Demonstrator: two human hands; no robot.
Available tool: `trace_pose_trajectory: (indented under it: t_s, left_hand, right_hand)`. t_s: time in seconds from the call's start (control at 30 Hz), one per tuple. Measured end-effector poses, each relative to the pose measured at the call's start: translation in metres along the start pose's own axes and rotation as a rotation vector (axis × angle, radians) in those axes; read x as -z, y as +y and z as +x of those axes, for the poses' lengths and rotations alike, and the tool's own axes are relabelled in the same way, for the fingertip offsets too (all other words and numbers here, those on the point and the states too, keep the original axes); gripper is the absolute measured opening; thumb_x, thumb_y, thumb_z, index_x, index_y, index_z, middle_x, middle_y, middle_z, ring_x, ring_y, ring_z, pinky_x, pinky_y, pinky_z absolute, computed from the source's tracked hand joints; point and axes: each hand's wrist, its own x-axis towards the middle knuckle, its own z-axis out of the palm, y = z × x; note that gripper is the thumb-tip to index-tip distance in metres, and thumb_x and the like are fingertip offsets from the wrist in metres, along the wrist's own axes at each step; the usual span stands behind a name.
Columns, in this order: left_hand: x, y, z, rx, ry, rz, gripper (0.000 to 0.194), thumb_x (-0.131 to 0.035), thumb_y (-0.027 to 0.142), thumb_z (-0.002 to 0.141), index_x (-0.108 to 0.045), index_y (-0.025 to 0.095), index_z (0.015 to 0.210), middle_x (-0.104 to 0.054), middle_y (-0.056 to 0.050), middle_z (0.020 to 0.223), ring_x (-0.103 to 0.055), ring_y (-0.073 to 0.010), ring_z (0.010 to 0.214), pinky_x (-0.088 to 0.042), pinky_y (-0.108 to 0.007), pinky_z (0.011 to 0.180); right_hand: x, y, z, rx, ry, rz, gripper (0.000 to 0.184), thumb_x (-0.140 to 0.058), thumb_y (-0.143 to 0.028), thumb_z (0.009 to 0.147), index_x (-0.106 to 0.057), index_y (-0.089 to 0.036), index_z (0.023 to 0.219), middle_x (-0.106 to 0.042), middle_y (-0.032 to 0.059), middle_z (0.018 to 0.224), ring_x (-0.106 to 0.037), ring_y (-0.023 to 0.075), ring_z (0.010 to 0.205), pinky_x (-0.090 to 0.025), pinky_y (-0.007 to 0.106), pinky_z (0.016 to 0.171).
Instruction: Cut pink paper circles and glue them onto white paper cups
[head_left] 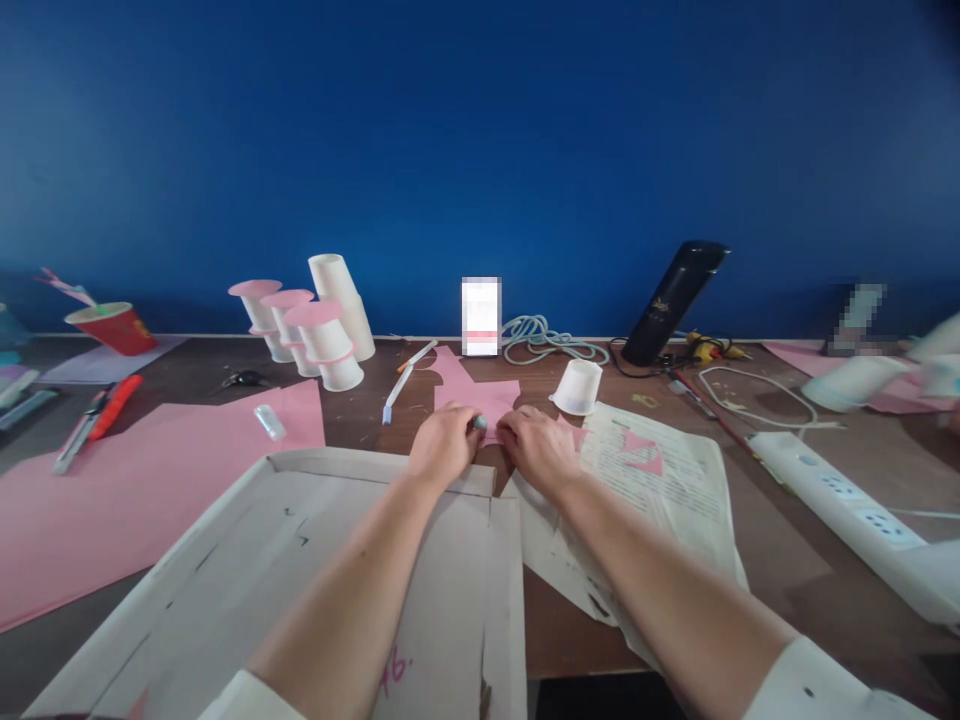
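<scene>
Head view: handled pink paper [469, 397] runs lengthwise forward, narrow end [450, 362] farthest.

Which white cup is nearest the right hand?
The lone cup just beyond the right hand; the other cups are farther off, at left or far right.

Cut paper [491, 396] before phone [481, 306], left of cup [579, 388].
</scene>
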Motion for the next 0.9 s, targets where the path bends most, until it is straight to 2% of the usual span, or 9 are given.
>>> trace_pose_trajectory:
  t_s: [0.3,0.5,0.63,0.77,0.9]
  left_hand:
    - [0.000,0.001,-0.001,-0.005,-0.069,0.087,0.018,-0.058,0.023,0.082,-0.071,0.022,0.094,-0.067,-0.006,0.094,-0.062,-0.0202,0.084,-0.044,-0.029,0.070]
    - [0.003,0.004,-0.001,0.021,-0.119,0.095,0.016,-0.058,0.022,0.082,-0.071,0.022,0.091,-0.065,-0.006,0.093,-0.061,-0.0197,0.082,-0.042,-0.028,0.067]
    - [0.004,0.005,0.000,0.026,-0.139,0.110,0.014,-0.057,0.021,0.081,-0.071,0.022,0.086,-0.065,-0.006,0.091,-0.061,-0.0199,0.083,-0.042,-0.028,0.067]
    - [0.004,0.005,0.000,0.015,-0.133,0.116,0.014,-0.057,0.021,0.082,-0.070,0.021,0.085,-0.065,-0.006,0.091,-0.061,-0.0201,0.082,-0.042,-0.028,0.067]
    - [0.004,0.005,-0.001,0.008,-0.118,0.101,0.015,-0.057,0.022,0.083,-0.070,0.021,0.088,-0.065,-0.007,0.092,-0.061,-0.0204,0.083,-0.042,-0.029,0.068]
  right_hand:
    - [0.005,-0.001,-0.005,-0.014,-0.071,0.025,0.029,-0.044,-0.029,0.094,-0.072,-0.024,0.091,-0.065,0.0057,0.095,-0.058,0.0199,0.088,-0.034,0.028,0.065]
    - [0.001,0.011,-0.003,-0.059,0.057,0.218,0.025,-0.050,-0.029,0.092,-0.069,-0.026,0.108,-0.070,0.0040,0.108,-0.064,0.0203,0.095,-0.043,0.029,0.076]
    - [0.000,0.017,0.000,-0.072,0.116,0.345,0.023,-0.054,-0.024,0.088,-0.069,-0.024,0.106,-0.072,0.0044,0.107,-0.066,0.0201,0.096,-0.047,0.032,0.083]
    - [-0.002,0.017,0.002,-0.117,0.105,0.458,0.018,-0.059,-0.025,0.086,-0.069,-0.023,0.100,-0.074,0.0032,0.100,-0.067,0.0192,0.091,-0.048,0.031,0.080]
    - [-0.003,0.014,0.002,-0.106,0.084,0.385,0.013,-0.058,-0.028,0.087,-0.070,-0.023,0.091,-0.073,0.0015,0.093,-0.066,0.0183,0.087,-0.044,0.028,0.074]
